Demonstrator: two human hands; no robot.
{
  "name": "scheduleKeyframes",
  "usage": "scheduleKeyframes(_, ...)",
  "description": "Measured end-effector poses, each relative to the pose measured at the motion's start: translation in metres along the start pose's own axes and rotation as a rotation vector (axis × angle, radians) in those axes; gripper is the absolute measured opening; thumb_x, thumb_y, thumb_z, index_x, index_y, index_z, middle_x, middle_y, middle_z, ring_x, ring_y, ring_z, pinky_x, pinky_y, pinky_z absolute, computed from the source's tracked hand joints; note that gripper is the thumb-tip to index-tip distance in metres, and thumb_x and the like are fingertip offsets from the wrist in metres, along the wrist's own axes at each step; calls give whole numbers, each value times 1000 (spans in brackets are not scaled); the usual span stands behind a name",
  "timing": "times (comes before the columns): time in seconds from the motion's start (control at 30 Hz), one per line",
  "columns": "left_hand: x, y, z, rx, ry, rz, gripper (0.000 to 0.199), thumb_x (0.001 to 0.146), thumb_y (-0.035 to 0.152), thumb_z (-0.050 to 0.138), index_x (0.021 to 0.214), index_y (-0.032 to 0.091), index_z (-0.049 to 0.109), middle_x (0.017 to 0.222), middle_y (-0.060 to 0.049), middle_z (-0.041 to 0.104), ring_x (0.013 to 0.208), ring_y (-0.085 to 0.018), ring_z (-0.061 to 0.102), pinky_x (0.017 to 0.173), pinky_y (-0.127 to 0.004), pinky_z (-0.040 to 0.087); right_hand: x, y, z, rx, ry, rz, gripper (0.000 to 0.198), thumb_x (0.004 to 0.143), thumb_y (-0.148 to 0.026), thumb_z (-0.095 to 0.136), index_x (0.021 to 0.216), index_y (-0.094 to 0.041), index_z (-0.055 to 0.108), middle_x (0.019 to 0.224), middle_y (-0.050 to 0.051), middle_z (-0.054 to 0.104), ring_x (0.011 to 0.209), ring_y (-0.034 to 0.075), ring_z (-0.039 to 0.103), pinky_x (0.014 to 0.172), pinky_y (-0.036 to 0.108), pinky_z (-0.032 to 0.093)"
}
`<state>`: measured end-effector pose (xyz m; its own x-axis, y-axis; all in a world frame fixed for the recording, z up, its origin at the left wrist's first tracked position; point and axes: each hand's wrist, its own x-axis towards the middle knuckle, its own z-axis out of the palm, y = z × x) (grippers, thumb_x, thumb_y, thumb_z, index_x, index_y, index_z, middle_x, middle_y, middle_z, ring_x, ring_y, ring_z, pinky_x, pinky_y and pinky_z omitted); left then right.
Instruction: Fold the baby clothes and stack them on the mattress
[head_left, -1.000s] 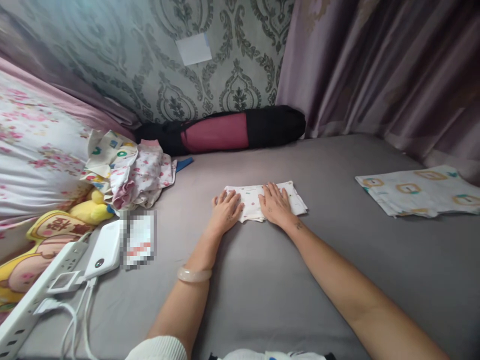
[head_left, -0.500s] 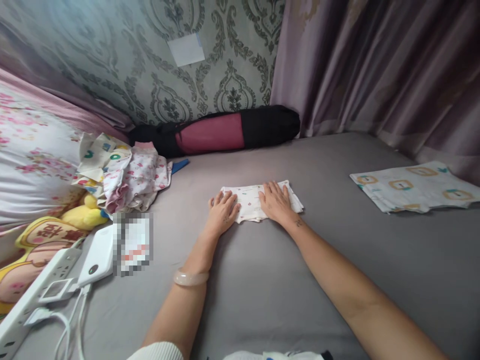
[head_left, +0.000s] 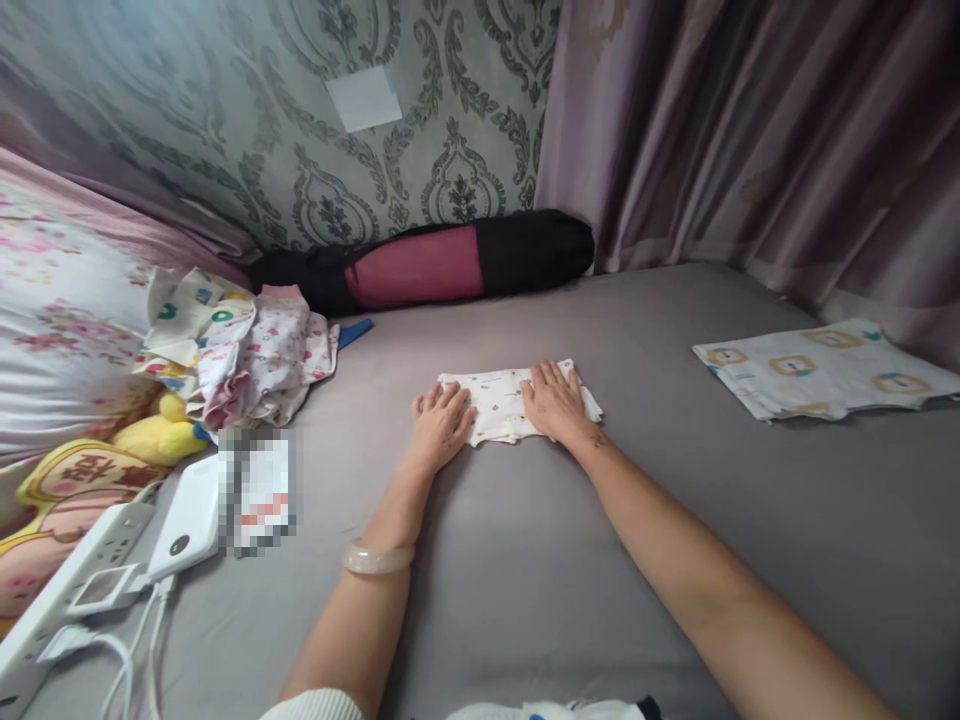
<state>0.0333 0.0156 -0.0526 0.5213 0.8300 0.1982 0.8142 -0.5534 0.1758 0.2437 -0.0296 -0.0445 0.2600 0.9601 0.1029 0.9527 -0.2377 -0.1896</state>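
A folded white cloth point(head_left: 498, 405) with small printed figures, seemingly a garment, lies flat on the grey bed sheet point(head_left: 525, 560). My left hand point(head_left: 442, 422) rests on its left end, fingers slightly bent and apart. On its right part my right hand point(head_left: 553, 402) lies flat with fingers stretched out. Both palms press down on the fabric, and neither hand grips it. Parts of the cloth are hidden under the hands. Off to the right lies another folded white cloth point(head_left: 810, 368) with orange and green print.
At left sit a heap of printed clothes point(head_left: 262, 350), a yellow plush toy point(head_left: 161, 432), a white power bank point(head_left: 187, 515) and a power strip point(head_left: 71, 600) with cables. A black and maroon long bag point(head_left: 420, 265) lies along the wall. Curtains point(head_left: 675, 130) hang at right.
My right hand has slid slightly along the cloth to the right. My left hand stays at the left end. The whole view has shifted a little.
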Motion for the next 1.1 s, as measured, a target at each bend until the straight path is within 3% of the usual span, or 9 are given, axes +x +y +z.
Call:
scheduleKeyframes(0.23, 0, 0, -2, -20, -8, -4, 39, 96, 42, 36, 129, 29, 53, 145, -5, 48, 139, -30, 31, 110, -55, 23, 8, 24, 3, -55, 7, 94, 59, 99, -36, 20, 143, -2, 39, 153, 18, 32, 143, 28, 22, 114, 50, 15)
scheduleKeyframes(0.73, 0, 2, -5, -34, -7, -13, 39, 96, 40, 37, 129, 28, 54, 144, -5, 48, 139, -29, 31, 110, -54, 23, 7, 37, -1, -73, -14, 90, 61, 98, -37, 21, 145, 0, 35, 153, 19, 30, 140, 30, 28, 113, 48, 20)
scheduleKeyframes(0.97, 0, 2, -6, -31, -6, -11, 38, 96, 40, 36, 129, 29, 53, 145, -5, 48, 140, -29, 31, 111, -54, 22, 6, 31, -2, -91, 38, 83, 59, 98, -36, 22, 143, -2, 38, 153, 19, 31, 141, 30, 25, 114, 53, 15)
scheduleKeyframes(1.1, -1, 3, -7, -42, -7, -7, 38, 96, 40, 36, 129, 29, 52, 145, -5, 48, 140, -29, 30, 111, -54, 22, 2, 13, -1, -69, 106, -23, 58, 98, -35, 22, 144, -3, 38, 154, 17, 30, 143, 27, 22, 116, 49, 12)
